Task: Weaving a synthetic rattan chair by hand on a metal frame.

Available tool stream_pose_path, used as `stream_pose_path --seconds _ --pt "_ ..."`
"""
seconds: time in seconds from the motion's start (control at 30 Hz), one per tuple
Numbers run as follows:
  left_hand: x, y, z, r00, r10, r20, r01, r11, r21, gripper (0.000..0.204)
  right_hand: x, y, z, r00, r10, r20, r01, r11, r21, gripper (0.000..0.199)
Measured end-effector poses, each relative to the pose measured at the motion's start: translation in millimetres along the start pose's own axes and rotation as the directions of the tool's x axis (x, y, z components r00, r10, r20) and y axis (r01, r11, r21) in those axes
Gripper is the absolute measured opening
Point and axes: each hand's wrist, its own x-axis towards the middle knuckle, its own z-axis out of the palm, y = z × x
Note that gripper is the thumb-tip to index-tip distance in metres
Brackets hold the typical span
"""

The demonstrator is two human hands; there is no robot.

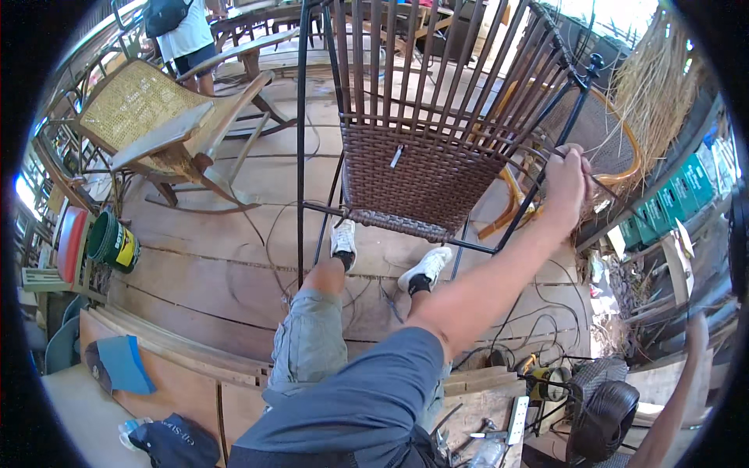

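Note:
Before me stands a chair with a black metal frame and a tightly woven brown seat [421, 179]. Long upright brown strips [406, 62] rise from the weave. Reaching across to the chair's right side, my left hand [569, 183] is closed beside the black frame post [538, 187], around a thin brown weaving strand [537, 156]. Part of that strand loops out between the hand and the weave. My right hand [697, 334] is raised at the far right, away from the chair. Its fingers are too blurred to make out, and anything in them is hidden.
A cane rocking chair [140, 101] stands at left, near a green bucket [115, 242]. Behind the work is another person [187, 39]. Cables [558, 312] trail over the plank floor. A power strip [516, 420] and dark fan [605, 421] sit lower right; dry straw [659, 70] hangs upper right.

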Motion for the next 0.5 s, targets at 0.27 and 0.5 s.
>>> stream_pose_path --seconds 0.27,0.5 --pt "-19 -240 -51 0.88 -0.407 0.244 -0.129 0.291 0.948 0.045 51 -338 -108 0.954 -0.156 0.256 -0.04 0.781 0.624 0.028" --pt "32 -69 -45 0.543 0.745 0.387 -0.697 0.143 0.703 0.02 38 -138 -15 0.875 -0.325 -0.359 0.41 0.891 0.192 0.02"
